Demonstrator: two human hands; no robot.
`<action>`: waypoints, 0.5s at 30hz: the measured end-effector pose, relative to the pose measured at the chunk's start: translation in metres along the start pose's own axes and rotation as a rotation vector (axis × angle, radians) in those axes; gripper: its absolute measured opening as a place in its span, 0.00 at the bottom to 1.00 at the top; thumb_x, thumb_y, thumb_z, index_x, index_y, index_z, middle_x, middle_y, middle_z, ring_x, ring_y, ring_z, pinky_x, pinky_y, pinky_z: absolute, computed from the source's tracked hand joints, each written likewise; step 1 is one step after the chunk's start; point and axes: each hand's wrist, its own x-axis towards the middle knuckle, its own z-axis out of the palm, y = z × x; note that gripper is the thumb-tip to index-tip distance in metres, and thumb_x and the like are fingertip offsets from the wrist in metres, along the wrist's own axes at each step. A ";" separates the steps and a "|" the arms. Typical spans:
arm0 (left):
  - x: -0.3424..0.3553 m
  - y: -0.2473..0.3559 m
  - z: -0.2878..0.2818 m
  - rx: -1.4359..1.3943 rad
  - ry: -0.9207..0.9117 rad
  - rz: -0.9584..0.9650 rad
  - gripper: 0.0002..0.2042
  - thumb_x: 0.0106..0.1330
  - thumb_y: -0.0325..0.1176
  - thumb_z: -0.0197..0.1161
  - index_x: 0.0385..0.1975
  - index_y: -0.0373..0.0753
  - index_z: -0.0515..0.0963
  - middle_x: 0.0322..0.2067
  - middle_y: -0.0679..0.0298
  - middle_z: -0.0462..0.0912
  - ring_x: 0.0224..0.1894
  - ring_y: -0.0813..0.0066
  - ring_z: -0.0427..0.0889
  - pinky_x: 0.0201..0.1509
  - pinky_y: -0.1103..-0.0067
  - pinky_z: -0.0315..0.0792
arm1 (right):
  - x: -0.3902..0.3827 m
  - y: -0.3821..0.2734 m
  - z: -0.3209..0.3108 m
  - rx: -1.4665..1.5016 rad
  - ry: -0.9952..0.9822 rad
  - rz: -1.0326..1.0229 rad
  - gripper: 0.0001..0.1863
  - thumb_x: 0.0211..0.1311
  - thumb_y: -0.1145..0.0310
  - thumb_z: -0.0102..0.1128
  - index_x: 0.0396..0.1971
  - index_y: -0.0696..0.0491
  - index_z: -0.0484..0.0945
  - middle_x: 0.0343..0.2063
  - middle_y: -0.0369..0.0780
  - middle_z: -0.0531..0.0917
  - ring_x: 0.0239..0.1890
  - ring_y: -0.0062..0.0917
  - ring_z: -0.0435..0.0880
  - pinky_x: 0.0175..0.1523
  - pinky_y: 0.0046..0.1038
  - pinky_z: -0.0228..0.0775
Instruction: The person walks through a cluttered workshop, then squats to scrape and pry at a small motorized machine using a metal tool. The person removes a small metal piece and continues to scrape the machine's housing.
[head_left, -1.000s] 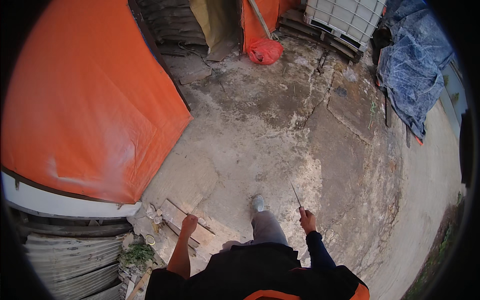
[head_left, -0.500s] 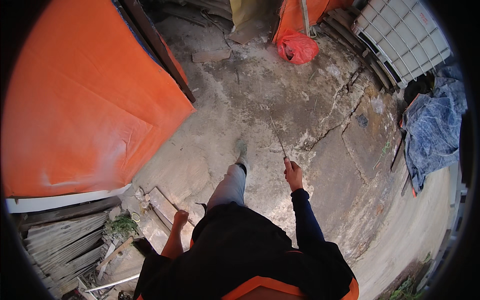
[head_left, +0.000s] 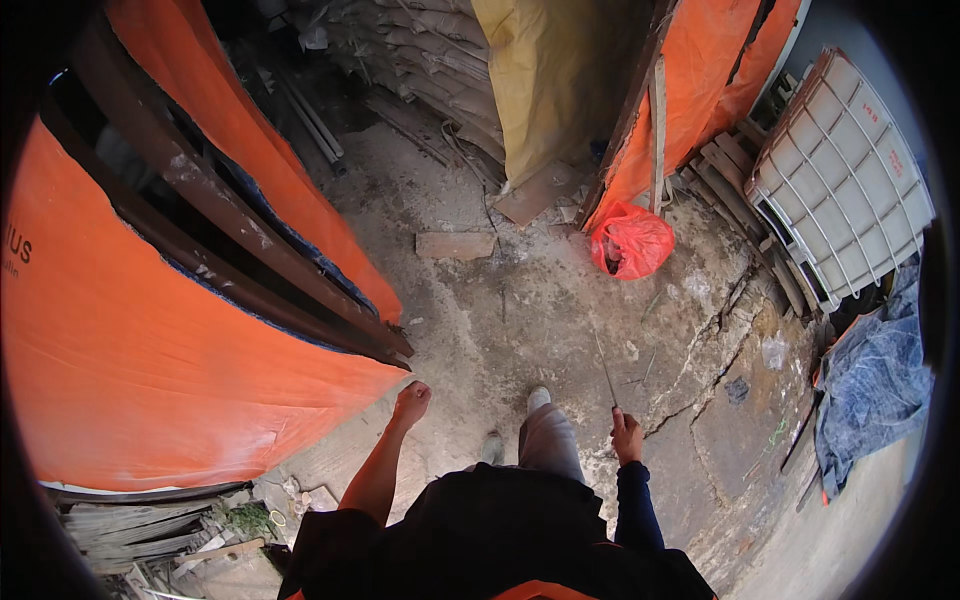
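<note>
My right hand (head_left: 627, 437) is wrapped round the handle end of a long thin tool (head_left: 607, 372). It looks like a slender metal rod or narrow blade; its exact kind is too fine to make out. The tool points forward, away from me, above the concrete floor. My left hand (head_left: 411, 403) hangs in a loose fist with nothing visible in it, close to the lower corner of an orange tarpaulin sheet (head_left: 180, 390). Between my hands, my legs and shoes (head_left: 539, 398) show on the floor.
A red plastic bag (head_left: 633, 241) lies ahead beside an orange-covered post. A caged white tank (head_left: 850, 175) stands on pallets at the right, near a blue tarp (head_left: 868, 395). A wooden block (head_left: 455, 245) and stacked sacks (head_left: 430, 60) are ahead. Cracks run across the floor (head_left: 690, 390).
I have stepped forward, and the view has tilted up to show more sacks and the tank. My left hand has swung forward beside the orange sheet. The right hand keeps hold of the thin tool.
</note>
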 end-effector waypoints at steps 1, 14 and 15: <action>0.028 0.016 0.007 0.020 -0.044 -0.023 0.12 0.61 0.39 0.59 0.34 0.35 0.77 0.33 0.53 0.82 0.38 0.59 0.81 0.42 0.71 0.73 | 0.022 -0.002 0.009 -0.005 0.003 0.011 0.31 0.62 0.42 0.48 0.24 0.60 0.77 0.13 0.45 0.77 0.19 0.34 0.79 0.28 0.34 0.67; 0.206 0.033 -0.012 0.407 -0.251 -0.416 0.14 0.57 0.44 0.56 0.28 0.39 0.81 0.30 0.52 0.83 0.36 0.54 0.82 0.43 0.64 0.74 | 0.342 -0.314 0.055 -0.394 -0.415 -0.400 0.29 0.61 0.42 0.47 0.29 0.57 0.79 0.28 0.53 0.81 0.37 0.49 0.79 0.41 0.44 0.69; 0.212 0.036 -0.018 0.267 -0.120 -0.496 0.15 0.57 0.44 0.56 0.30 0.39 0.81 0.31 0.52 0.83 0.38 0.54 0.82 0.44 0.65 0.74 | 0.362 -0.346 0.060 -0.414 -0.456 -0.427 0.30 0.61 0.41 0.47 0.29 0.57 0.79 0.28 0.53 0.81 0.37 0.49 0.79 0.41 0.44 0.69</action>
